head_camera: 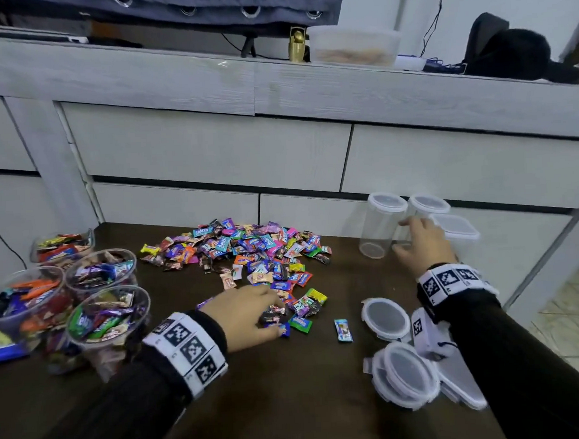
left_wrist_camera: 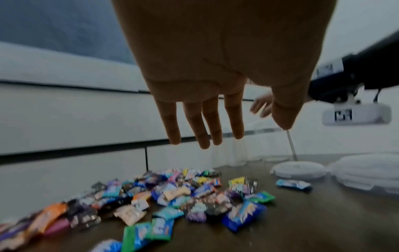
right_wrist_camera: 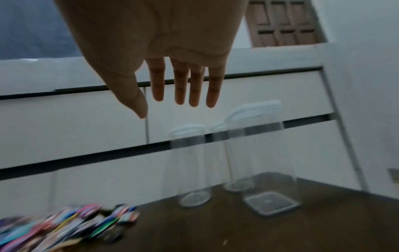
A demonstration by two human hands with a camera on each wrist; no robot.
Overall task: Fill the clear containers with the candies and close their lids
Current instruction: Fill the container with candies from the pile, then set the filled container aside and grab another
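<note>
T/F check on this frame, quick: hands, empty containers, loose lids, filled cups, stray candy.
1. Both hands, left hand and right hand, are open. True.
2. The three empty containers stand at the right hand. True.
3. Their lids are snapped on. False: loose lids lie on the table near the right wrist.
4. The cups on the left are empty. False: they hold candies.
5. One blue candy lies apart from the pile. True.

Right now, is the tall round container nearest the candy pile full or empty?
Empty. The tall round container stands upright, its clear wall showing no candy and its base bare; its lid is off.
</note>
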